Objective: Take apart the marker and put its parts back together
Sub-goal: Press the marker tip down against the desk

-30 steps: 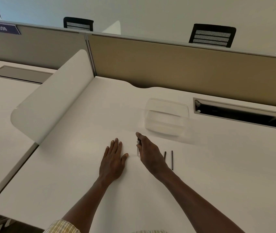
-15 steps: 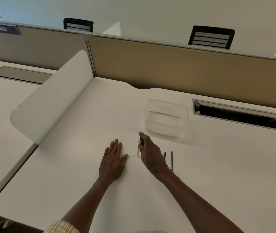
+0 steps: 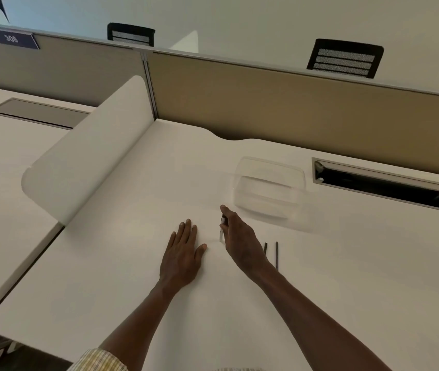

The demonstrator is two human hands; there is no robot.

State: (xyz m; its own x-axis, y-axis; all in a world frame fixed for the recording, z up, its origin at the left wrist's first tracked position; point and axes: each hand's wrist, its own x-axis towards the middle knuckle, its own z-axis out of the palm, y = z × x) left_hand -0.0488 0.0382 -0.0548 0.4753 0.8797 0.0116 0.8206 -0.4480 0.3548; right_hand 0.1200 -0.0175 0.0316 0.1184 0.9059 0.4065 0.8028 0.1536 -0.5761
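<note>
My right hand (image 3: 239, 238) is closed around a white marker barrel with a dark end (image 3: 222, 228), held nearly upright with its lower end touching the white desk (image 3: 132, 263). Most of the barrel is hidden behind my fingers. My left hand (image 3: 184, 250) lies flat on the desk, palm down, fingers apart, just left of the marker. Two thin dark parts lie on the desk right of my right wrist: a short one (image 3: 265, 249) and a longer rod (image 3: 277, 255).
A clear plastic container (image 3: 269, 187) stands just beyond my right hand. An open cable slot (image 3: 384, 184) is cut into the desk at the right. A white curved divider (image 3: 87, 156) rises on the left, and a tan partition (image 3: 266, 108) runs along the back.
My right hand has lifted slightly and shifted a little away from me with the marker barrel. My left hand and the two dark parts have stayed in place.
</note>
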